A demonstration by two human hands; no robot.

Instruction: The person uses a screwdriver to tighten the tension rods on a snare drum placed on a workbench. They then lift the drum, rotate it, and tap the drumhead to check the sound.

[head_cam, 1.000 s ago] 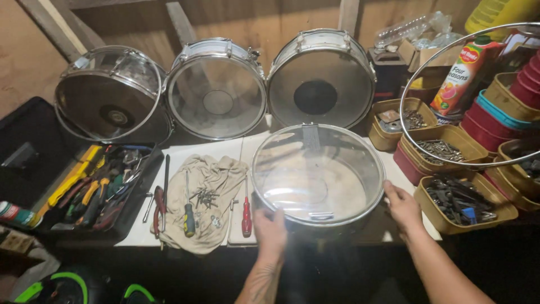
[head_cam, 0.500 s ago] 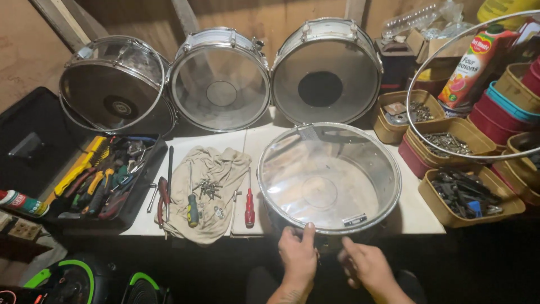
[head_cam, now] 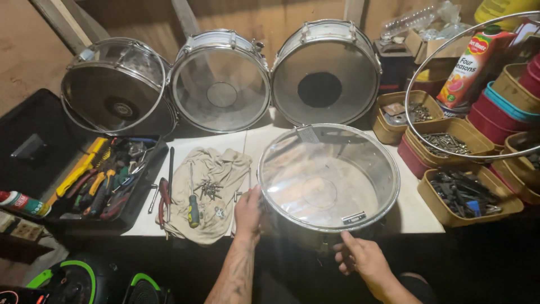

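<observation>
A silver drum (head_cam: 329, 180) with a clear head lies flat on the white table (head_cam: 416, 211), head up. My left hand (head_cam: 247, 213) presses against the drum's left side, fingers wrapped on the shell near the rim. My right hand (head_cam: 363, 256) grips the drum's near lower edge, thumb up by the rim. Beside my left hand lies a beige cloth (head_cam: 211, 191) with loose screws and a blue-handled screwdriver (head_cam: 193, 205) on it.
Three drums (head_cam: 222, 81) stand on edge at the back wall. A black tool tray (head_cam: 101, 180) with pliers sits at the left. Red pliers (head_cam: 164, 194) lie by the cloth. Baskets of hardware (head_cam: 464, 191), a metal hoop (head_cam: 416, 79) and a juice carton (head_cam: 472, 65) fill the right.
Both hands were together at the drum's near edge; my left hand has moved up onto its left side and my right hand has shifted right along the lower edge. The view has moved closer.
</observation>
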